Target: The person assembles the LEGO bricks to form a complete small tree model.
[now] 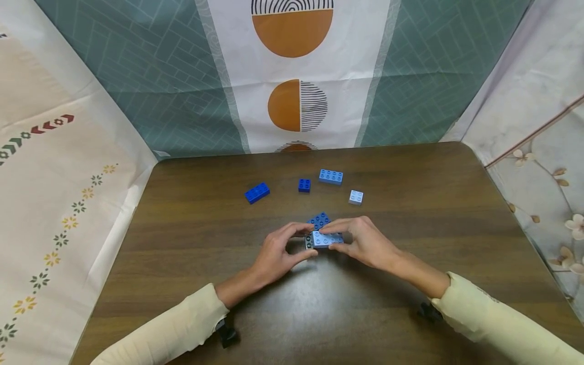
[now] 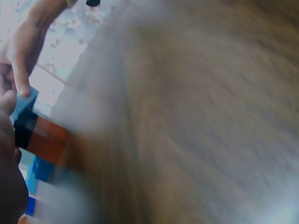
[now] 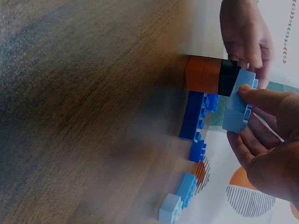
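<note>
Near the table's middle stands a stack with orange-brown bricks (image 3: 203, 74) below and a dark green brick (image 3: 227, 79) on top. My right hand (image 1: 367, 243) pinches a light blue brick (image 1: 326, 239) between thumb and fingers, right at the green brick's top. In the right wrist view the light blue brick reaches well past the stack on one side. My left hand (image 1: 276, 253) grips the stack from the left, thumb on the near side and fingers on the far side. A blue brick (image 1: 319, 220) lies just behind the stack, partly hidden by it.
Farther back on the wooden table (image 1: 205, 213) lie a long dark blue brick (image 1: 257, 193), a small dark blue brick (image 1: 304, 185), a medium blue brick (image 1: 330, 176) and a small pale blue brick (image 1: 356, 197). Patterned cloth (image 1: 182, 76) hangs behind the table's far edge.
</note>
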{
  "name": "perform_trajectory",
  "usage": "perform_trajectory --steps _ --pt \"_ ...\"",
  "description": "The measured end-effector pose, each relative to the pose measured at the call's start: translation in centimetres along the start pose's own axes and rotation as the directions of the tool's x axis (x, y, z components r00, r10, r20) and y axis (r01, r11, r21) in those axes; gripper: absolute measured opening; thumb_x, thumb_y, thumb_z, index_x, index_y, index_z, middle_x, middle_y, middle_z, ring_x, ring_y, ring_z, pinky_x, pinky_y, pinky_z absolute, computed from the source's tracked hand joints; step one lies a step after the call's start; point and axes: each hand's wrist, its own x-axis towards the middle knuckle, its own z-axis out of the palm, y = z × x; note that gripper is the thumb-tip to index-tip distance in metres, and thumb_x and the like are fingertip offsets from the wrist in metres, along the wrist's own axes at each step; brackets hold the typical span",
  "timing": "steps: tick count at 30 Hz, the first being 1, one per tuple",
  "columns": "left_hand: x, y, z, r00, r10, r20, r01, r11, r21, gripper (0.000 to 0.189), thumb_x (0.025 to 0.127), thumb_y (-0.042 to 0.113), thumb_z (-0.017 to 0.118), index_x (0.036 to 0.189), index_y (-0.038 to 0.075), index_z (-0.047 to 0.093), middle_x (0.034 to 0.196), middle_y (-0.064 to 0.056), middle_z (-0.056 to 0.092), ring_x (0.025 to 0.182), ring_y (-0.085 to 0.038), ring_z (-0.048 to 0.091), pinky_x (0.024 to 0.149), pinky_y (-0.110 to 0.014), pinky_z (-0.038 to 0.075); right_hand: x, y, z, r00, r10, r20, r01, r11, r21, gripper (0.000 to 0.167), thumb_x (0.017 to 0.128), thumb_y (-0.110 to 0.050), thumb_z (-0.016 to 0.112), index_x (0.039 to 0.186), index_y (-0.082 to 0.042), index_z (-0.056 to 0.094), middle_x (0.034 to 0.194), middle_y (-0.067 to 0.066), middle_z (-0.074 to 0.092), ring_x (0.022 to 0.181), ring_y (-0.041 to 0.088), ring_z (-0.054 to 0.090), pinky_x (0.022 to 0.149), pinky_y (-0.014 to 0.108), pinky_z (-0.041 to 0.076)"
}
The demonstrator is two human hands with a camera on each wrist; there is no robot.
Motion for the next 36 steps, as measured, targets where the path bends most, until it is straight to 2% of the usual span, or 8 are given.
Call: perform_trajectory --steps 4,7,13,21,27,32,36 --pt "0.4 0.6 -0.1 0.999 0.015 -0.044 -0.017 0.999 -0.031 0.040 0.092 0.028 0.087 0.128 0.015 0.074 0.123 0.002 0.075 0.111 -0.013 0.071 0.088 -0.041 0.062 0.0 0.0 0.0 1.000 0.001 0.003 -0.001 1.000 0.007 0.038 0.089 0.000 0.086 0.126 -0.008 0.079 0.128 0.011 0.075 0.121 0.031 0.070 0.086 0.047 0.062" --pt "0.5 0.7 -0.1 0.999 0.012 -0.053 -0.013 1.000 -0.028 0.035 0.092 0.026 0.087 0.123 0.014 0.078 0.120 0.001 0.077 0.110 -0.012 0.072 0.089 -0.038 0.062 0.1 0.1 0.0 1.000 -0.002 0.007 0.002 1.000 0.015 0.039 0.089 -0.001 0.086 0.126 -0.008 0.079 0.129 0.011 0.075 0.122 0.031 0.069 0.085 0.046 0.062" --pt "0.7 0.4 -0.1 0.998 0.022 -0.051 -0.023 0.999 -0.022 0.035 0.091 0.025 0.088 0.122 0.013 0.078 0.119 0.001 0.077 0.110 -0.012 0.073 0.093 -0.033 0.060 0.1 0.4 -0.1 1.000 0.007 0.001 -0.007 1.000 0.021 0.040 0.087 -0.001 0.087 0.126 -0.010 0.079 0.127 0.009 0.076 0.121 0.030 0.070 0.092 0.048 0.061" --pt "0.5 0.0 0.0 0.997 0.044 -0.056 -0.048 0.997 -0.058 0.035 0.090 0.022 0.089 0.123 0.013 0.078 0.119 0.001 0.078 0.111 -0.013 0.073 0.094 -0.034 0.060 0.0 0.9 0.3 1.000 0.019 -0.005 -0.019 0.998 0.057 0.041 0.087 -0.006 0.089 0.127 -0.011 0.079 0.125 0.005 0.077 0.120 0.028 0.070 0.096 0.051 0.059" --pt "0.4 -0.1 -0.1 0.999 0.017 -0.042 -0.020 0.997 -0.069 0.035 0.090 0.023 0.089 0.122 0.014 0.078 0.118 0.002 0.078 0.111 -0.011 0.073 0.096 -0.034 0.060 0.2 1.0 0.9 0.999 0.027 -0.018 -0.025 0.993 0.113 0.039 0.089 -0.015 0.088 0.126 -0.012 0.080 0.122 0.002 0.078 0.118 0.023 0.072 0.100 0.048 0.058" --pt "0.4 -0.1 -0.1 0.999 0.010 -0.046 -0.014 0.996 -0.089 0.035 0.089 0.022 0.089 0.121 0.013 0.079 0.118 0.002 0.078 0.111 -0.011 0.073 0.095 -0.033 0.060 0.4 1.3 1.3 0.998 0.032 -0.059 -0.024 0.991 0.135 0.033 0.089 -0.014 0.088 0.122 -0.013 0.082 0.118 0.000 0.079 0.114 0.019 0.073 0.097 0.044 0.060" --pt "0.4 -0.1 0.0 0.998 0.016 -0.053 -0.021 0.996 -0.091 0.035 0.090 0.022 0.089 0.122 0.014 0.079 0.119 0.001 0.078 0.111 -0.013 0.073 0.094 -0.034 0.060 0.3 1.4 1.3 0.997 0.047 -0.056 -0.039 0.989 0.141 0.033 0.089 -0.013 0.089 0.121 -0.013 0.082 0.118 0.000 0.079 0.114 0.018 0.073 0.098 0.045 0.059"
